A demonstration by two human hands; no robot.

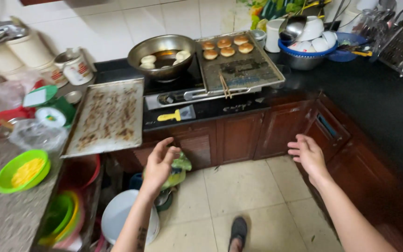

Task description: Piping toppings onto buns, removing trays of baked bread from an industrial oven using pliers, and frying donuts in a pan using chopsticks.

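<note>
1. Dark countertop (388, 107) is wrapping round a kitchen corner over brown wooden cabinets (239, 137) and a pale tiled floor (253, 196), and we are standing in front of the stove
2. We are holding both hands in the air, empty: our left hand (160, 163) is loosely open with fingers curled, our right hand (308, 153) is open with fingers spread, neither touching anything
3. Frying looks to us partly done: five browned round cakes (225, 46) are sitting at the far end of the right tray (243, 70), while pale ones (148, 59) are floating in oil in the metal wok (162, 53)
4. Chopsticks (225, 86) are lying on that tray's near edge
5. Nearest our left hand, the left tray (108, 116) is lying bare but for brown crumbs and streaks
6. A yellow-handled scraper (176, 115) is resting between the trays, a green bowl (20, 170) of yellow shreds far left
</note>
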